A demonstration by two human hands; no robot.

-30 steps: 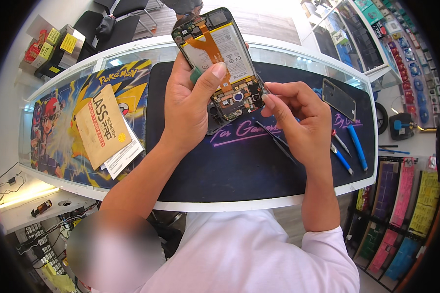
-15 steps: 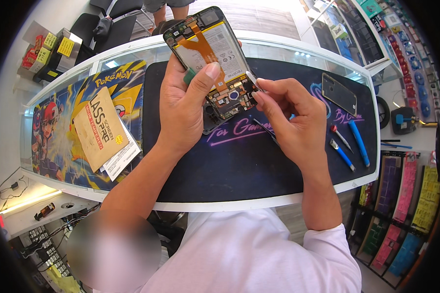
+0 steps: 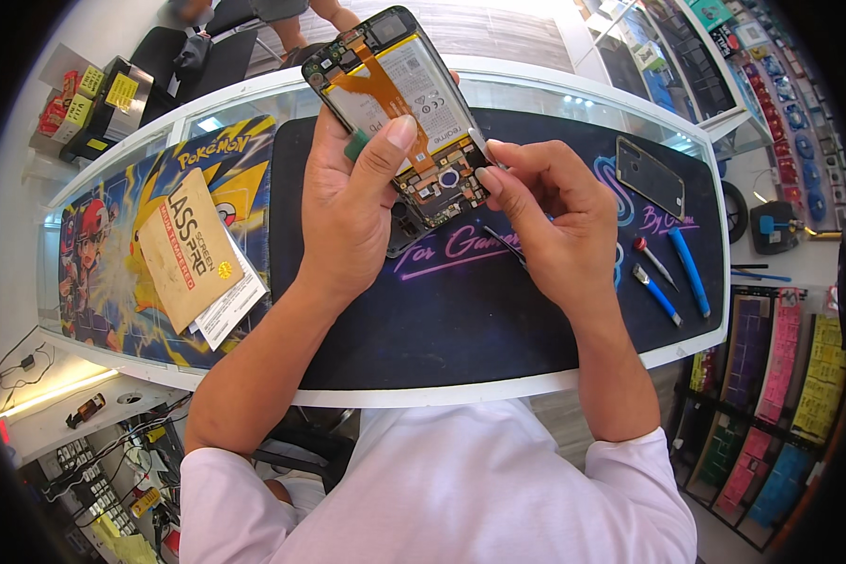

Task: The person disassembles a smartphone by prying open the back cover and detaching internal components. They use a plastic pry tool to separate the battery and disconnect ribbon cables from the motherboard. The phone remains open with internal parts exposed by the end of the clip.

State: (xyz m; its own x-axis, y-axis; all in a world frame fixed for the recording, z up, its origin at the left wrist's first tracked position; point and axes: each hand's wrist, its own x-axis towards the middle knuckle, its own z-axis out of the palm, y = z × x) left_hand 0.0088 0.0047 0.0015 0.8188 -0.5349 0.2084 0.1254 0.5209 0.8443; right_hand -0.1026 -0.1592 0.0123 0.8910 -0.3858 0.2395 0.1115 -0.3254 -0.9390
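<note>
Opened phone (image 3: 430, 117), back off, held tilted above the dark mat (image 3: 442, 329). Left hand (image 3: 346, 202) clenched on it: thumb pressed over the orange ribbon cable (image 3: 376, 86) and battery (image 3: 409, 75), other fingers wrapped behind, one tip showing at the far edge. Right hand (image 3: 564, 211): thumb and index almost closed, pinching a slim pale tool (image 3: 477, 142) against the phone's lower right side, by the circuit board (image 3: 434, 191); tool type unclear; remaining fingers curled. Green tab (image 3: 356, 144) sticks out at phone's left edge. Dark part (image 3: 404, 228) juts from under phone's lower left corner. Dark slim tool (image 3: 504, 242) below right of phone, partly hidden by right hand. Right of phone: smoky case (image 3: 650, 177), red-ended screwdriver (image 3: 655, 264), two blue-handled tools (image 3: 657, 295). Left of phone: brown envelope (image 3: 190, 249) on white papers (image 3: 228, 308), colourful mat (image 3: 99, 273). Beyond phone: another person's legs (image 3: 298, 30), cropped.
</note>
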